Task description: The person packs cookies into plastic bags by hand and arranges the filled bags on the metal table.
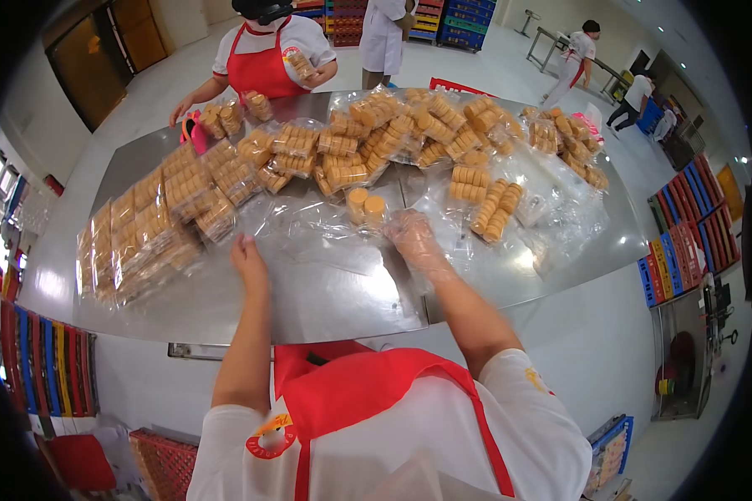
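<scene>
My left hand [247,255], bare, is edge-on above the steel table with its fingers stretched out and nothing visible in them. It is just right of the neatly stacked biscuit packs [146,213]. My right hand [416,240] wears a clear plastic glove, and its fingers curl at the side of a clear bag of biscuits [366,207]. Two short stacks of round biscuits show in that bag, whose loose film spreads leftward over the table. To the right of this hand lie more packs of biscuits [497,210]. The curled fingertips are partly hidden.
A large heap of packed biscuits [368,142] covers the table's far side. Loose clear bags [560,213] lie at the right. Across the steel table [334,305], a person in a red apron [267,63] holds a pack. Colored crates [685,225] stand stacked beyond the table.
</scene>
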The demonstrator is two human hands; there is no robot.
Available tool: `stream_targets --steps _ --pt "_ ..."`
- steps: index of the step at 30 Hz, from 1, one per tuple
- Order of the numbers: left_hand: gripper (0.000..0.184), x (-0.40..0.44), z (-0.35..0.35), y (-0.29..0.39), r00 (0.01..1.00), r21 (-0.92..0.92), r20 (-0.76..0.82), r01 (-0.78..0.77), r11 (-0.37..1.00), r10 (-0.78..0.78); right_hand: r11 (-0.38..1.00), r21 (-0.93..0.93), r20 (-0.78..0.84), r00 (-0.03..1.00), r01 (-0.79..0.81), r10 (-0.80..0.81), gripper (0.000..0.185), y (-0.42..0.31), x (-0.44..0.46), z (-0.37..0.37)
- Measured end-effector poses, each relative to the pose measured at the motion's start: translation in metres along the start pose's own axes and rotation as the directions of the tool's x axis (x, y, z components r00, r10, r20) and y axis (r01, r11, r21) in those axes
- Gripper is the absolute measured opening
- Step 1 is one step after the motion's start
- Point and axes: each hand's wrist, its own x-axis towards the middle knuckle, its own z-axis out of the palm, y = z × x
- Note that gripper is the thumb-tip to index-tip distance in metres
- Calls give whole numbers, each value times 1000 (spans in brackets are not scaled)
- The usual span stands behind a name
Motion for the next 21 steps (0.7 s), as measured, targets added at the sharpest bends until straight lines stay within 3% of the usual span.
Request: stream_targets --steps 2,5,8,11,12,15,18,19,21 --pt "31 -50 -10 32 987 92 -164 11 996 4 967 174 127 978 -186 165 28 2 5 14" --pt "27 -97 -30 44 996 135 -73 -32 990 42 825 486 -23 939 -289 343 20 -3 9 29" --pt "26 -106 -33 84 978 110 83 -201 973 192 884 450 -132 969 -128 208 18 -11 38 2" --pt "33 -100 -22 144 867 32 323 -412 911 380 976 216 -62 998 23 -10 15 -46 66 -70" --pt "34 -99 -17 162 837 3 351 -450 893 421 984 155 -18 996 93 -91 14 -58 71 -91" --pt "47 -95 2 204 739 -60 433 -547 835 516 926 65 -158 920 373 -359 12 -97 70 -137" --pt "71 -92 16 249 675 -129 464 -589 798 574 846 53 -133 843 531 -521 13 -136 57 -162" --pt "75 -90 19 263 642 -164 474 -609 776 603 852 83 -108 855 517 -508 13 -145 51 -165" --pt "81 -86 18 273 628 -289 581 -435 853 517 864 142 -54 876 482 -480 13 -160 38 -164"
